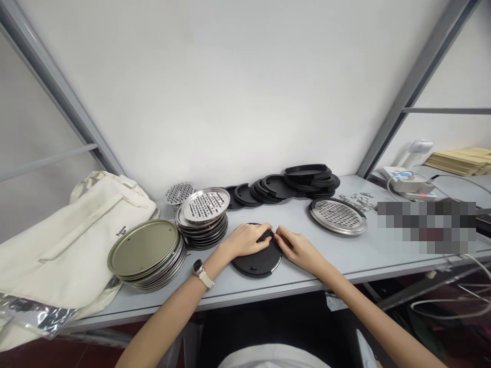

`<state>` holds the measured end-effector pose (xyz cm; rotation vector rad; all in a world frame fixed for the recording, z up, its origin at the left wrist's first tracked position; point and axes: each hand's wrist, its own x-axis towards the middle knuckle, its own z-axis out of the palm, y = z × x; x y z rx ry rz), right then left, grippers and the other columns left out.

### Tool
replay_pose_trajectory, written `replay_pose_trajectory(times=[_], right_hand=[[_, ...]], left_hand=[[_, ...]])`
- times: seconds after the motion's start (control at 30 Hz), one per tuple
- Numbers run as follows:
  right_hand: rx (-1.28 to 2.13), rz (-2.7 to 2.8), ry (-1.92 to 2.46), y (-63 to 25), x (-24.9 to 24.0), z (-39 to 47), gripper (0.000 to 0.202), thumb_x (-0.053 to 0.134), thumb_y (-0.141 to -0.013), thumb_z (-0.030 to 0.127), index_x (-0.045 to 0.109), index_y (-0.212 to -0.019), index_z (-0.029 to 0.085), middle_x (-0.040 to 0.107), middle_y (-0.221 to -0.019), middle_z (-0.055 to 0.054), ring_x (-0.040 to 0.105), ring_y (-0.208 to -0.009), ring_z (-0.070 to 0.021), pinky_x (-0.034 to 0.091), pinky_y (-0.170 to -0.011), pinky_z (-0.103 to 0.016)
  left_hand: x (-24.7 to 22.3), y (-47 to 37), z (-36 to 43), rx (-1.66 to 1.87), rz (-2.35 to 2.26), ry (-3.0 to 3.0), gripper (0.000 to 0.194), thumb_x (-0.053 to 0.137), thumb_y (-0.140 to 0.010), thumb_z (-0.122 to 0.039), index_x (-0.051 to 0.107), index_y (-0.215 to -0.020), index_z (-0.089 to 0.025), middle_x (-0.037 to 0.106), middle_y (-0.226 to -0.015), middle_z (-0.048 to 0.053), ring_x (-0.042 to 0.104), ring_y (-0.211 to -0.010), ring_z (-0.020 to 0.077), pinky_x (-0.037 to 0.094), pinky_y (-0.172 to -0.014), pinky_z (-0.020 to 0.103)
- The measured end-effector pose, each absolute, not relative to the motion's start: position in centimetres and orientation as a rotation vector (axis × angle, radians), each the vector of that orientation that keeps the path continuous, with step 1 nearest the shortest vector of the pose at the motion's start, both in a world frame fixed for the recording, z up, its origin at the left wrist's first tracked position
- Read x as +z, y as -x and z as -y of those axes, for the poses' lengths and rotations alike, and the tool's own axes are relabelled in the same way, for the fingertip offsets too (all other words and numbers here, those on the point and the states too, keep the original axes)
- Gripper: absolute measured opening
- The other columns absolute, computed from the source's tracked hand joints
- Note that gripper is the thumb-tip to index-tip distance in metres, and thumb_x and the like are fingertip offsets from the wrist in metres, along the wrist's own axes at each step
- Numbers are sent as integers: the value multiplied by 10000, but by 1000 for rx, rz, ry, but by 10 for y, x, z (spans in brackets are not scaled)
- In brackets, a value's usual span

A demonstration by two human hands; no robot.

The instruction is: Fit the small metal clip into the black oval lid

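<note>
One round, flat black disc (262, 261), probably light, stiff and best held by its rim, lies near the grey tabletop's (345, 255) front edge. Left hand (245, 239) steadies it, fingers curled; right hand (298, 248) pinches at its far-right rim, exact contact unclear.

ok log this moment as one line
left hand: on black disc | right hand: at disc edge | grater plate: right, on table
</note>
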<state>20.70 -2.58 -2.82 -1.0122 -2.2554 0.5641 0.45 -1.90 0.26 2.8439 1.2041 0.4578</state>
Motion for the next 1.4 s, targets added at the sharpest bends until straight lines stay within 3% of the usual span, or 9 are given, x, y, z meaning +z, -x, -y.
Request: replay_pose_trajectory(times=[0.33,0.6,0.93,1.23,1.4], right_hand=[[534,2272,1042,-207,-28,24,159,312,-958,304,391,-840,231,454,-578,43,471,-488,-141,319,-517,-232],[505,2283,1048,-208,-31,23,180,299,-965,308,432,-876,225,484,-596,32,488,-499,-146,325,-527,-235],[492,2288,1035,-208,-30,22,224,296,-970,308,495,-927,216,561,-651,2,524,-528,-148,347,-544,-242],[494,2282,1041,-209,-30,23,228,313,-964,313,515,-949,209,569,-648,4,524,-513,-141,353,-539,-237],[519,2260,1049,-209,-26,25,219,332,-957,305,527,-967,208,579,-657,7,528,-525,-136,353,-538,-230]], left_hand=[[2,-4,18,529,-1154,-2835,347,456,-918,-310,504,-1241,-193,669,-1039,70,648,-911,227,477,-781,297],[4,-5,18,530,-1223,-2760,355,502,-893,-316,552,-1227,-206,687,-874,41,650,-752,189,468,-692,256],[3,-5,18,532,-1227,-2719,372,507,-888,-334,546,-1240,-220,661,-774,21,627,-697,184,461,-680,260],[5,-6,17,756,-1022,-2833,284,524,-877,-233,549,-1157,-190,528,-1080,82,519,-1041,209,430,-922,330],[7,-6,17,696,-954,-2819,301,494,-898,-195,492,-1198,-183,550,-1086,69,534,-999,192,432,-901,319]])
